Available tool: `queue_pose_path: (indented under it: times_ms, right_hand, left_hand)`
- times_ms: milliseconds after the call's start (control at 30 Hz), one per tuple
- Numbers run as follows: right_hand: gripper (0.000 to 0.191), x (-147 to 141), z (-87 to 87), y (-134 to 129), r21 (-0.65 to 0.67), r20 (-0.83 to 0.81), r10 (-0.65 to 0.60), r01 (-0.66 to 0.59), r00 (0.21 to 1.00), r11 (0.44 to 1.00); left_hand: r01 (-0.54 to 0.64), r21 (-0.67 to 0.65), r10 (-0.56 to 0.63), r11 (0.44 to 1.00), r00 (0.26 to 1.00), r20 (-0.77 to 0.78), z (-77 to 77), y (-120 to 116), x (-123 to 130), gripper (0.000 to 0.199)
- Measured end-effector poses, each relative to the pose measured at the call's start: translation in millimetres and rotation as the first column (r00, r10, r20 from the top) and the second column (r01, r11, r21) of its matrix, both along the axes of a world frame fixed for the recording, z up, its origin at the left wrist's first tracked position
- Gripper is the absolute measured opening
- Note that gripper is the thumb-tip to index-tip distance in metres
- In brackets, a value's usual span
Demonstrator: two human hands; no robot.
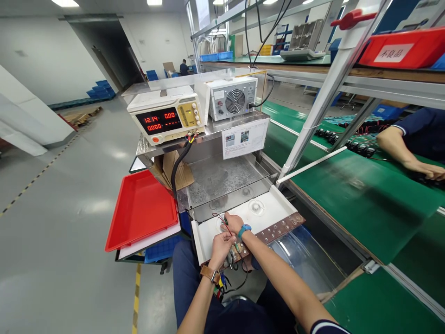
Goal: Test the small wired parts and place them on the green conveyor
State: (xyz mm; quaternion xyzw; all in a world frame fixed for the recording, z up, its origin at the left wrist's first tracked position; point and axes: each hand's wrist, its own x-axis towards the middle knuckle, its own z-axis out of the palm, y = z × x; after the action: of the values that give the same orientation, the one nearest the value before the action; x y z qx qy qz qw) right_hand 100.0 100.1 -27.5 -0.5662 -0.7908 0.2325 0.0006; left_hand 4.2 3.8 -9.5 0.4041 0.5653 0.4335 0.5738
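My left hand (222,246), with a brown watch strap at the wrist, is closed, its fingertips pinching thin red and black wires (227,227). Just above it my right hand (234,223), wearing a blue wristband, has its fingers closed around a small dark green part (225,221), mostly covered by the fingers. Both hands are over the left end of a white tray-like fixture (239,212). A clear round seat (256,207) shows to their right. Along the fixture's near edge runs a brown strip (278,230) with metal studs, where cables and a green-sleeved connector (238,248) lie under my hands.
A power supply (167,116) reading 12.14 and a grey fan-backed unit (232,99) stand on the metal shelf. A red tray (142,213) is at left. The green conveyor (361,195) runs at right, with a co-worker's hand (426,170) beyond.
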Motion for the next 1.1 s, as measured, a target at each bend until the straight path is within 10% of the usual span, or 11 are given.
queue_pose_path:
  times_ms: [1100]
  right_hand:
    - [0.04, 1.4, -6.4, -8.0, 0.025, -0.02, 0.01, -0.01, 1.0, 1.0]
  left_hand:
    - [-0.017, -0.134, 0.027, 0.991, 0.997, 0.074, 1.7, 2.8, -2.9, 0.018]
